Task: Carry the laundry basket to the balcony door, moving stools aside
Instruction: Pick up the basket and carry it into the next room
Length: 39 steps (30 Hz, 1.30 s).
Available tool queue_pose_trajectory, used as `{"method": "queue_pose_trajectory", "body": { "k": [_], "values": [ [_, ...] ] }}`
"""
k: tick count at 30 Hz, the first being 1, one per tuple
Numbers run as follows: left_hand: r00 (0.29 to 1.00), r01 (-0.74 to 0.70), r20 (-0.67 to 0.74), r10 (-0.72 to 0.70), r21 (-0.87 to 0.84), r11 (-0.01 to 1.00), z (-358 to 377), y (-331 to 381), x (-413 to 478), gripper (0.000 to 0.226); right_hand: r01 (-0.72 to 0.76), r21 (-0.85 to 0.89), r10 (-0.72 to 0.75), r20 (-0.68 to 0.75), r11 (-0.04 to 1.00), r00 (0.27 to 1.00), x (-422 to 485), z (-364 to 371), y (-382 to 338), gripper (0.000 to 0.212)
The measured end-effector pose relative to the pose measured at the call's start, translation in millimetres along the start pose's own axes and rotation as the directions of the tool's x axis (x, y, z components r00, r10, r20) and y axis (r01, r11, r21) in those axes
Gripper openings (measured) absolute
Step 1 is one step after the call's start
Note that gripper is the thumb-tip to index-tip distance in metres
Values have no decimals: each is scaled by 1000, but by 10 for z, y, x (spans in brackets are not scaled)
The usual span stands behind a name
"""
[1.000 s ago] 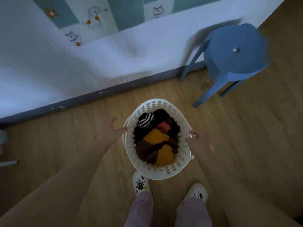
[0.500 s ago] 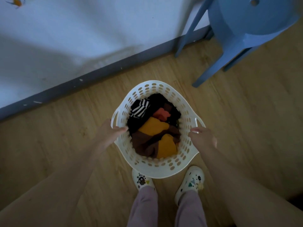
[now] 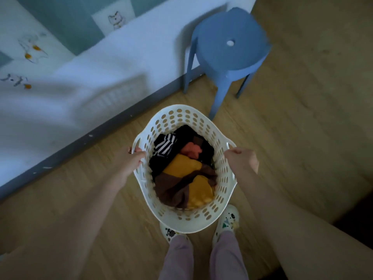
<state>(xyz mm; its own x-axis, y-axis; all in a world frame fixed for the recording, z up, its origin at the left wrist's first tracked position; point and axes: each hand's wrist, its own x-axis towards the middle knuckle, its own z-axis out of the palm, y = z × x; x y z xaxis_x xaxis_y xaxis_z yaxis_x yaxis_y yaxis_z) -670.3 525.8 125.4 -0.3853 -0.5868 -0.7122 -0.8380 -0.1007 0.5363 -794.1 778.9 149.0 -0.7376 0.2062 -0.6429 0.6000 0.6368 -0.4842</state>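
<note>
While both hands hold the laundry basket [image 3: 220, 172], a blue plastic stool [image 3: 228, 47] stands directly ahead of it, just beyond the far rim and close against the wall [image 3: 84, 81]; round seat with a small hole in the middle, four splayed legs, nearest leg coming down just beside the basket's far edge; whether they touch cannot be told. Wall runs diagonally across the upper left; white lower part, grey skirting [image 3: 96, 142] with small pale chips, teal-and-white panels with little cartoon animal prints higher up; upper left is motion-blurred. Floor [image 3: 302, 138] is light wood-look plank, dimly lit; a dark strip shows at the lower right corner. Basket is white perforated plastic, oval, with a loop handle at each side; it sits in front of the person's feet, near rim overlapping the toes of two white clogs [image 3: 227, 221] with small printed charms; whether it is lifted off the floor cannot be told. Inside: a black-and-white striped piece [image 3: 164, 145], a coral piece, mustard-yellow [image 3: 181, 167] and brown fabric over dark clothes. Left hand [image 3: 129, 161] is closed on the left handle, fingers curled over the rim, bare forearm stretching down from lower left. Right hand [image 3: 242, 159] is fisted around the right handle, knuckles up, arm straight. Pale lilac trouser legs [image 3: 228, 257] at bottom centre.
</note>
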Motion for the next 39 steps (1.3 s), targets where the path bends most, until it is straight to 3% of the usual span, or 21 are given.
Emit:
{"method": "queue_pose_trajectory", "body": {
  "k": [4, 11, 15, 21, 29, 33, 36, 39],
  "values": [
    [992, -123, -4, 123, -14, 992, 83, 747, -530, 14, 25, 122, -12, -104, 992, 995, -321, -767, -158, 23],
    [939, -317, 110, 326, -86, 944, 654, 2205, -1573, 12, 85, 381, 52, -335, 921, 941, -615, -2338, -417, 31],
    [883, -454, 109, 456, -46, 890, 1024, 2876, -2051, 6, 142, 453, 60, -401, 880, 914, -621, -3218, -533, 26],
    [756, -644, 178, 630, 25, 765, 1921, 3921, -2970, 28, 242, 554, 78, -492, 796, 867, -475, -4736, -396, 21],
    [662, -711, 311, 682, -30, 703, 3229, 4923, -3569, 19, 340, 603, 113, -587, 722, 801, 68, -6059, -167, 16],
    [659, -703, 369, 656, -9, 711, 3887, 5344, -3635, 18, 373, 598, 119, -623, 709, 773, 489, -6504, -113, 18],
    [637, -712, 415, 649, -7, 703, 4464, 5750, -3601, 24, 366, 618, 166, -634, 696, 756, 914, -6856, -79, 23],
    [608, -711, 501, 616, -2, 704, 5132, 6210, -3557, 13, 340, 659, 256, -636, 670, 728, 1392, -7227, -76, 26]
  ]
}}
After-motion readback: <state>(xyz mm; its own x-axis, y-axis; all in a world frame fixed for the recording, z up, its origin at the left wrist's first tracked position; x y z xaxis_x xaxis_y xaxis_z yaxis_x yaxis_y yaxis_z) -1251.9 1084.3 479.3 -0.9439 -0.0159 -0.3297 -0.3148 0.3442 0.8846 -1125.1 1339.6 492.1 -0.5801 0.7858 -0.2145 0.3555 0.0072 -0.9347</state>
